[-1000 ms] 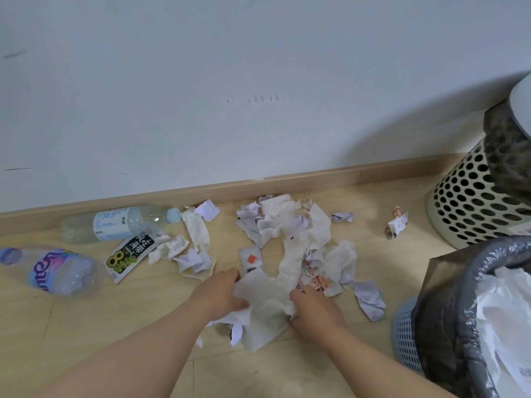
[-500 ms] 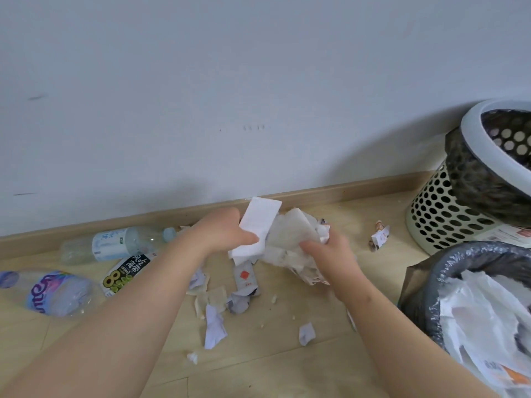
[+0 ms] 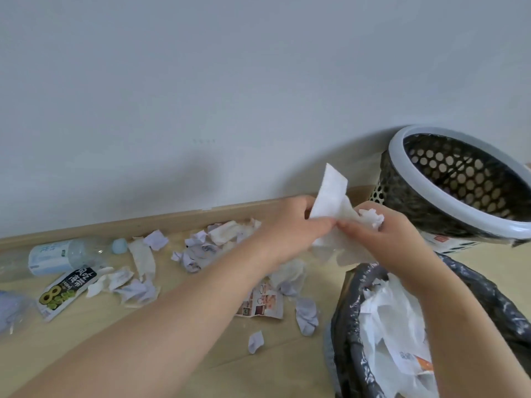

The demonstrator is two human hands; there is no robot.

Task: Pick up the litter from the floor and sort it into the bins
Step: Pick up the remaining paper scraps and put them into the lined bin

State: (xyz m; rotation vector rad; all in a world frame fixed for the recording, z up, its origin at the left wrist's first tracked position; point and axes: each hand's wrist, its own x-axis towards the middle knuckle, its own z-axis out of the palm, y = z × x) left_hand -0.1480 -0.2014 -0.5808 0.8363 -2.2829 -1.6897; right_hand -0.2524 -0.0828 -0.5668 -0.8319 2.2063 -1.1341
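Observation:
Both hands hold one bunch of white paper tissues in the air, just above the near bin's left rim. My left hand grips its left side, my right hand its right side. The near bin has a dark grey liner and holds white paper. Behind it a perforated white bin with a black liner leans by the wall. Crumpled paper scraps lie on the wooden floor below my arms.
At the left lie a clear plastic bottle with a blue cap, a black and green snack wrapper and part of another bottle. A printed leaflet lies near the bin. A skirting board runs along the wall.
Both hands gathered the tissues off the floor, lifted them and carried them right, to above the near bin. Several scraps dropped back on the floor.

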